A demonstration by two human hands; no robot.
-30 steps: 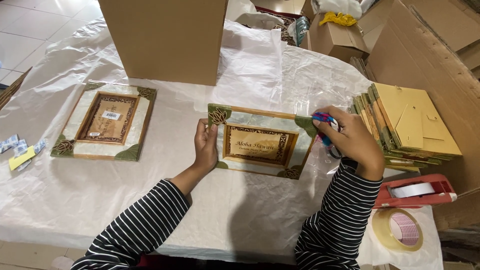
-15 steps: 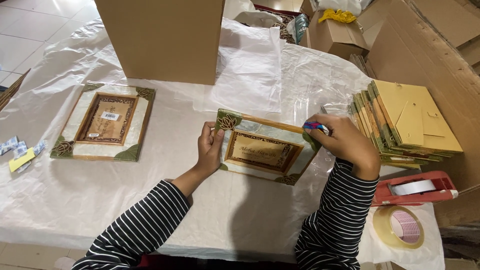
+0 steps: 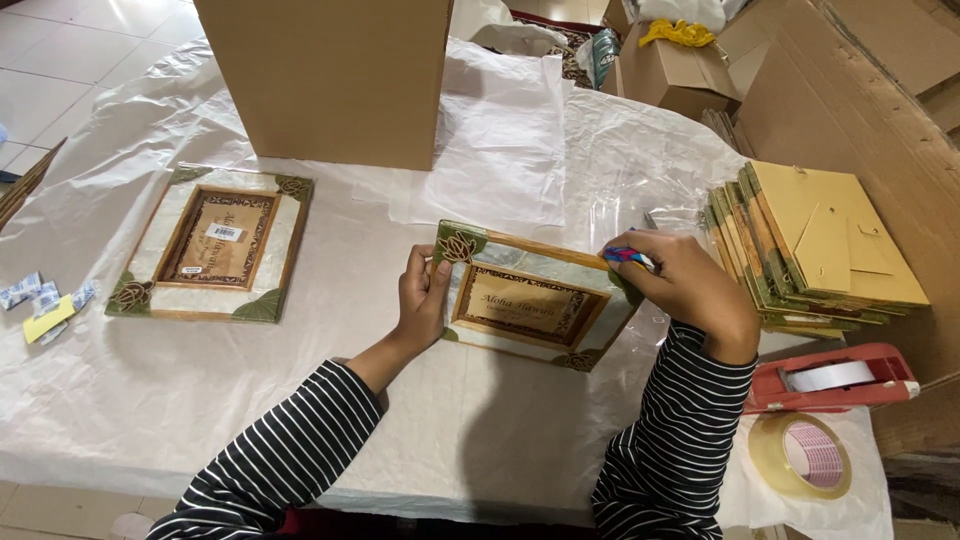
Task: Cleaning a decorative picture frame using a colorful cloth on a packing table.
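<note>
A table (image 3: 150,400) covered with white crinkled plastic sheet is filling the view, with tiled floor showing at 10 o'clock and a big cardboard box (image 3: 330,75) standing at 12 o'clock. The left hand (image 3: 422,298) is closing its fingers on the left edge of a decorated picture frame (image 3: 530,300) lying near the centre. The right hand (image 3: 685,285) is gripping a small coloured tool (image 3: 625,256) at the frame's right corner. Compared with half a second ago, the frame is lying flatter and the right hand is sitting lower
</note>
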